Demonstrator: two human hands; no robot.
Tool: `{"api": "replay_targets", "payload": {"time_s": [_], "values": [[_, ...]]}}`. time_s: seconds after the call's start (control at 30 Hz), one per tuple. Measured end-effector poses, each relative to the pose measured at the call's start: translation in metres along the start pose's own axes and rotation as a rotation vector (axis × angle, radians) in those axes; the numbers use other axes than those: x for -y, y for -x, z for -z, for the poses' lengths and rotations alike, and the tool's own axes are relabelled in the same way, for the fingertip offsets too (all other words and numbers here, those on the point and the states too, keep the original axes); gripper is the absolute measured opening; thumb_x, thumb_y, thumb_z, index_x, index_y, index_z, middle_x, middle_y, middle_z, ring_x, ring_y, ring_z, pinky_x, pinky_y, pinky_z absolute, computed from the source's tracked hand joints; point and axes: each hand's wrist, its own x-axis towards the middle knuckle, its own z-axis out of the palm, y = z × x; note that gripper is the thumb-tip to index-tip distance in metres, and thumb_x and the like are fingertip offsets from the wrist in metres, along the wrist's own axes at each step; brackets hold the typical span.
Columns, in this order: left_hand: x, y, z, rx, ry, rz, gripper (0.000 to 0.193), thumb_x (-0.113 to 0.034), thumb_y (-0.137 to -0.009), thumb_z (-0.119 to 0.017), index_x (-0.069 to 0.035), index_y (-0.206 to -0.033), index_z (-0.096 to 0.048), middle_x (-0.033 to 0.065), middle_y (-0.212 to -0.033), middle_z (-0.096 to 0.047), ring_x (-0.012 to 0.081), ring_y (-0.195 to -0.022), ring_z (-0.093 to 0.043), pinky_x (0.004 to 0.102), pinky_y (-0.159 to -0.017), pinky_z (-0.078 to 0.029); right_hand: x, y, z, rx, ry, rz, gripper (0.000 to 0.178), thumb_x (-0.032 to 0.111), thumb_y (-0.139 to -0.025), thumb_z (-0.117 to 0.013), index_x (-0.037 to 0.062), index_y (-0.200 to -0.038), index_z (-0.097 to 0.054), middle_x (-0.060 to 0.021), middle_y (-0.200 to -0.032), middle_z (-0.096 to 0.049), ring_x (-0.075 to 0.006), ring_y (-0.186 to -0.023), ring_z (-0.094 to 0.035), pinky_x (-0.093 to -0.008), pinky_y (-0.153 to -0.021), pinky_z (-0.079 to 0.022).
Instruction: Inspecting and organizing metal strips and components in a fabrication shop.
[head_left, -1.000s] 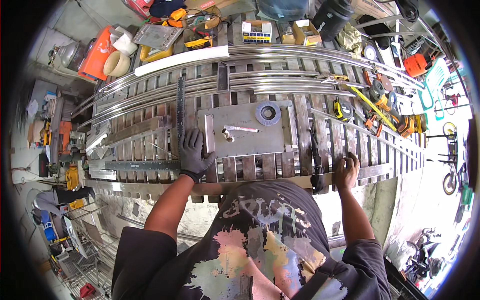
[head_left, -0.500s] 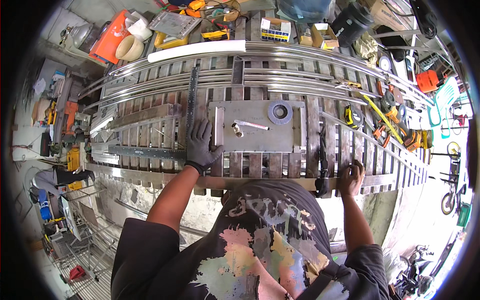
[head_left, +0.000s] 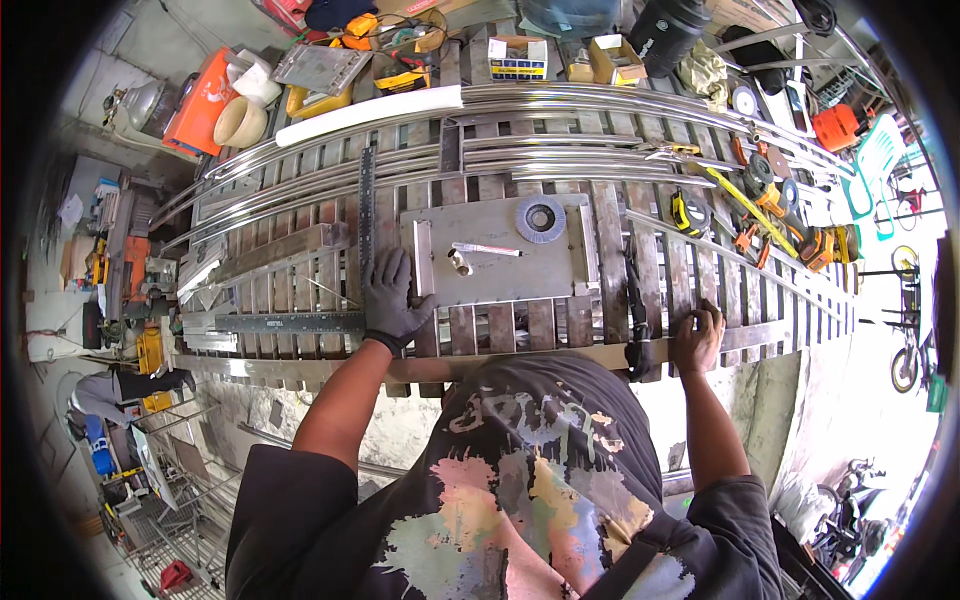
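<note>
My left hand [head_left: 395,300], in a grey glove, lies open with fingers spread over the corner of a black steel square [head_left: 290,322]. One arm of the square runs left and the other points away from me. Beside the thumb is a flat grey metal plate [head_left: 490,280] with raised strips at both ends. A grey abrasive disc [head_left: 541,219], a white marker pen [head_left: 487,250] and a short shiny metal fitting [head_left: 460,263] rest on it. My bare right hand [head_left: 698,338] leans on the table's front edge, fingers loosely bent, with nothing visible in it.
Long shiny tubes [head_left: 580,155] cross the slatted metal table [head_left: 500,330] behind the plate. To the right lie a yellow tape measure [head_left: 690,212] and angle grinders [head_left: 765,190]. A dark strap [head_left: 638,310] hangs over the front edge. Boxes [head_left: 517,58] and an orange case [head_left: 204,103] stand behind.
The whole view has shifted slightly, so the table things appear a little further left. Both hands keep their places on the square and the table edge.
</note>
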Motion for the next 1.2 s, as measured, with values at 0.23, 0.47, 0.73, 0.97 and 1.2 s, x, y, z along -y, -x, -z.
{"api": "replay_targets", "payload": {"time_s": [0.23, 0.47, 0.73, 0.97, 1.2], "values": [[0.006, 0.003, -0.001, 0.034, -0.021, -0.002, 0.087, -0.053, -0.073, -0.069, 0.002, -0.138, -0.050, 0.0194, -0.146, -0.047, 0.0367, -0.137, -0.040, 0.0522, -0.118, -0.023, 0.008, 0.002, 0.000, 0.013, -0.033, -0.049, 0.013, 0.014, -0.083, -0.058, 0.0045, -0.089, -0.065, -0.0136, -0.124, -0.062, -0.0364, -0.119, -0.052, -0.0449, -0.104, -0.040], [0.006, 0.003, -0.004, 0.009, -0.031, -0.010, 0.089, -0.056, -0.075, -0.066, 0.001, -0.140, -0.049, 0.0186, -0.147, -0.047, 0.0363, -0.137, -0.040, 0.0521, -0.117, -0.023, 0.005, 0.001, 0.000, 0.018, -0.033, -0.053, 0.014, 0.016, -0.085, -0.058, 0.0052, -0.090, -0.065, -0.0140, -0.125, -0.061, -0.0364, -0.119, -0.052, -0.0445, -0.104, -0.039], [0.001, 0.002, -0.004, 0.006, -0.017, -0.007, 0.087, -0.055, -0.075, -0.066, 0.001, -0.139, -0.049, 0.0184, -0.146, -0.048, 0.0357, -0.138, -0.040, 0.0516, -0.117, -0.023, 0.006, 0.001, 0.004, 0.015, -0.021, -0.059, 0.015, 0.017, -0.087, -0.057, 0.0046, -0.091, -0.065, -0.0142, -0.124, -0.060, -0.0368, -0.118, -0.052, -0.0450, -0.103, -0.040], [0.009, 0.001, -0.006, -0.015, -0.012, -0.043, 0.081, -0.049, -0.074, -0.068, -0.002, -0.138, -0.051, 0.0194, -0.144, -0.049, 0.0360, -0.137, -0.041, 0.0526, -0.118, -0.023, 0.065, 0.015, 0.019, 0.143, -0.024, -0.032, 0.044, 0.028, -0.084, -0.067, 0.0045, -0.120, -0.058, -0.0197, -0.117, -0.060, -0.0378, -0.115, -0.054, -0.0499, -0.100, -0.039], [0.001, 0.003, -0.001, 0.044, -0.116, -0.046, 0.084, -0.052, -0.080, -0.064, 0.000, -0.143, -0.043, 0.0203, -0.149, -0.042, 0.0368, -0.140, -0.036, 0.0528, -0.118, -0.024, 0.107, 0.034, 0.013, 0.474, -0.068, -0.167, 0.055, 0.027, -0.082, -0.067, -0.0033, -0.125, -0.053, -0.0245, -0.112, -0.063, -0.0407, -0.110, -0.058, -0.0494, -0.095, -0.043]]}}
